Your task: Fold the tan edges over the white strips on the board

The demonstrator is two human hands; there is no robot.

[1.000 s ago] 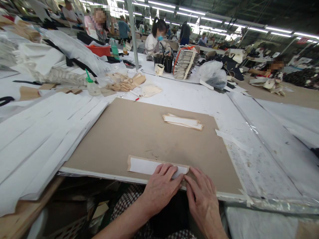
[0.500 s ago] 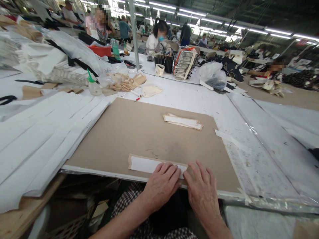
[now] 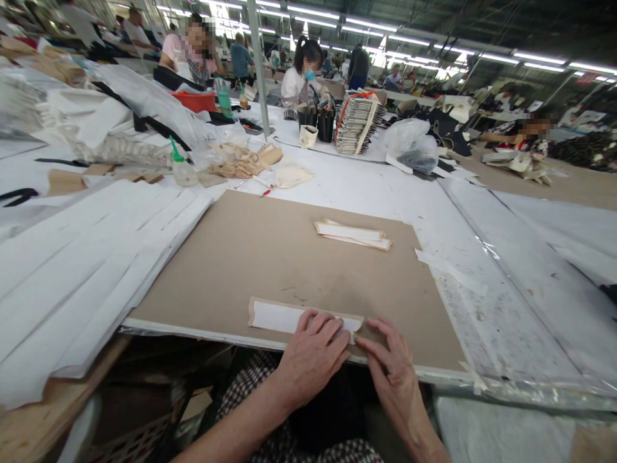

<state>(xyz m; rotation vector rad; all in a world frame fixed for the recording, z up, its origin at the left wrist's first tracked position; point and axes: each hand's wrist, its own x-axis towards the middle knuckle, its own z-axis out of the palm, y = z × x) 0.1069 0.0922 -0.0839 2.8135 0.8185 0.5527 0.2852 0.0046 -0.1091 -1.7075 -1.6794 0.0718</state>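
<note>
White strip with tan border point(image 3: 282, 317) sits flat on the tan fibreboard point(image 3: 289, 257), right by the board's near edge, its right end under the left hand point(image 3: 311, 360). Left hand is palm down across the strip, fingers slightly curved, not clenched. Right hand point(image 3: 393, 368) is open, with its fingertips point(image 3: 371, 323) at or just past the strip's right end; no pinch visible, though the contact there is hard to make out. Nothing is clearly grasped. Main risk, in my view: uneven pressure or a sideways drag from either hand could skew the strip or crease its tan border. Little board margin on the near side, so the strip could slip over the edge if pushed toward the body. Can't tell whether it's adhesive-backed; if so, a misplaced press could be hard to undo. Strip stack point(image 3: 353, 235) sits further up the board, well clear of the hands, but a sleeve or a knock could disturb it. Loose white strip point(image 3: 448, 270) lies off the board's right edge, easy to lose. Glue-type squeeze bottle point(image 3: 180, 170), green nozzle, stands upright beyond the board; if tipped, it could foul the white sheets point(image 3: 87, 270).
</note>
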